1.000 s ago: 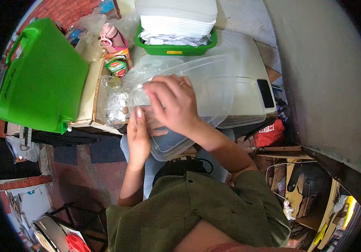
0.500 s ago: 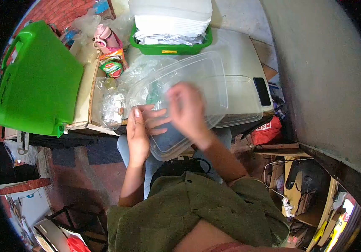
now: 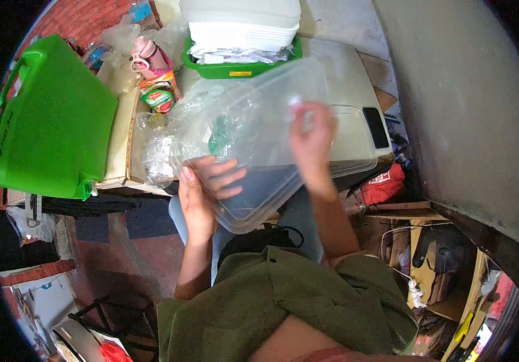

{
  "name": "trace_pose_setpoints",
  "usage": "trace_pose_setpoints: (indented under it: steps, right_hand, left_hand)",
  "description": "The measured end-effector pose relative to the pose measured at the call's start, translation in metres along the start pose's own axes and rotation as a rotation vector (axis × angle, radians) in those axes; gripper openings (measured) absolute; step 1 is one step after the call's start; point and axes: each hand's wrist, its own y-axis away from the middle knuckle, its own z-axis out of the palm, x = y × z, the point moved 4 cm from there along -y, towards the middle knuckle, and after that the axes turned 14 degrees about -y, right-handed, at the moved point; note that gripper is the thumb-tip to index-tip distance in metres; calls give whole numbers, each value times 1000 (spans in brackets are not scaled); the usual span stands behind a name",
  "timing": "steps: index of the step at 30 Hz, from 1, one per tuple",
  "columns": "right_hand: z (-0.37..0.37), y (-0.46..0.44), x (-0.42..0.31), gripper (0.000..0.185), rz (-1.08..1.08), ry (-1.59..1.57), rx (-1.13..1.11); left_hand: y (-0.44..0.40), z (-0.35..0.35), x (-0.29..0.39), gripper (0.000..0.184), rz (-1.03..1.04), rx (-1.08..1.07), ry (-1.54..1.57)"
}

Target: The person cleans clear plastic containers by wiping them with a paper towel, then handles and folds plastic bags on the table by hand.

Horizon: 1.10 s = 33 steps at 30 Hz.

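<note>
Pale table (image 3: 344, 72) under a green basin (image 3: 211, 71), crumpled clear plastic (image 3: 196, 99) and a dark phone (image 3: 375, 128)

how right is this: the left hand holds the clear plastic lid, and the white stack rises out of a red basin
One detail is off: the basin is green, not red, as the head view shows. The left hand holds the clear plastic lid, and the white stack rises out of that green basin.

Glossy plastic is seen in the held clear piece (image 3: 259, 145). Smooth plastic is noted for the jerrycan (image 3: 54, 120), matt cloth for the shirt (image 3: 308, 301).
</note>
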Motion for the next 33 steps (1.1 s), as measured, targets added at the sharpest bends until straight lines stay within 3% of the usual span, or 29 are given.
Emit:
trace_pose_setpoints:
  steps: [3,4,6,9,12,14,16,19,22,24,26,30,33]
  right_hand:
    - [28,53,-89,10,-180,-182,-289]
    - [28,66,-109,13,-361,-143,-365]
    - [35,78,-113,15,-364,-241,-404]
    - [12,51,-78,11,-327,-64,-301]
    - [-17,-6,-13,10,-68,71,58]
    - [-25,-8,16,11,-50,159,102]
    - [-22,-5,16,11,46,39,127]
    - [10,45,-53,14,-70,-182,-214]
    - [24,97,-112,14,-359,-195,-421]
    - [18,93,-103,14,-396,-188,-459]
    - [4,69,-77,12,-376,-120,-343]
    - [-29,14,22,7,-109,224,-6]
    - [-37,6,33,7,-41,242,-77]
  left_hand:
    - [-11,-5,6,60,68,85,-12]
    - [-12,-10,8,59,108,137,0]
    - [-13,-13,10,56,122,125,17]
    - [-7,-13,12,56,42,82,75]
    - [3,-15,19,56,25,81,81]
    - [7,-15,18,55,27,78,73]
    - [4,-10,16,55,48,43,78]
    - [-5,-8,18,55,72,125,82]
    - [-14,-17,13,54,50,177,119]
    - [-13,-19,12,54,55,160,146]
    - [-10,-22,14,54,54,137,180]
    - [-6,-33,16,53,36,140,185]
    - [-6,-28,14,54,24,103,183]
